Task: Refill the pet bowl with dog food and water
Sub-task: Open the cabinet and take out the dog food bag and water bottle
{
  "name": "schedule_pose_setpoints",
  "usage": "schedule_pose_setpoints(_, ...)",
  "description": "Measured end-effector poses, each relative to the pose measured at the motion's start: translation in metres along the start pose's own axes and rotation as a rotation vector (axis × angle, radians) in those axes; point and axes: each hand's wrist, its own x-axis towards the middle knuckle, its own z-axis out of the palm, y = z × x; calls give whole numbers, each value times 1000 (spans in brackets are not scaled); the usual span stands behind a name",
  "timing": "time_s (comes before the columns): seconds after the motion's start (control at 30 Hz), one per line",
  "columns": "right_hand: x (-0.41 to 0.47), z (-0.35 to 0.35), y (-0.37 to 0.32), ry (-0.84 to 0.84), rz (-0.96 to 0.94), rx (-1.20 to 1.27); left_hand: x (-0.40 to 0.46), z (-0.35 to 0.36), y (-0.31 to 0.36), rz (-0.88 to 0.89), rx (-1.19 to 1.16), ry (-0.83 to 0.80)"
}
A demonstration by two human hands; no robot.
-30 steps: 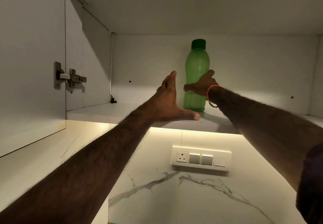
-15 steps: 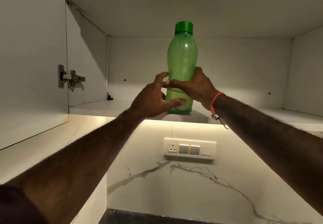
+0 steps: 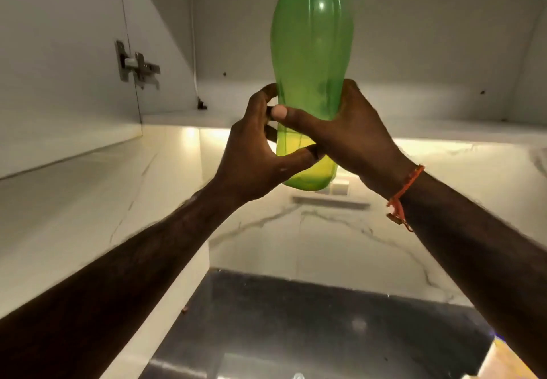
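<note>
White open cabinet (image 3: 414,53) fills the far wall above a dark countertop (image 3: 296,334). You hold the translucent green plastic bottle (image 3: 310,38) upright before it: your left hand (image 3: 254,153) and right hand (image 3: 352,138) both wrap its lower half. Its cap is cut off at the top edge.
</note>
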Motion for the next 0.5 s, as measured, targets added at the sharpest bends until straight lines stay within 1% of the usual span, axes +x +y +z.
schedule_pose_setpoints(0.17, -69, 24, 37, -145, 59, -58, -80, 0, -30, -109, 123, -99)
schedule_pose_setpoints(0.33, -134, 62, 95, -281, 213, 43, -166, 5, -79, -180, 208, -210)
schedule_pose_setpoints(0.4, -162, 82, 122, -335, 294, 68, -199, 5, -100, -276, 206, -266)
schedule_pose_setpoints(0.5, -204, 115, 156, -403, 366, 4, -251, 7, -135, -442, 133, -353)
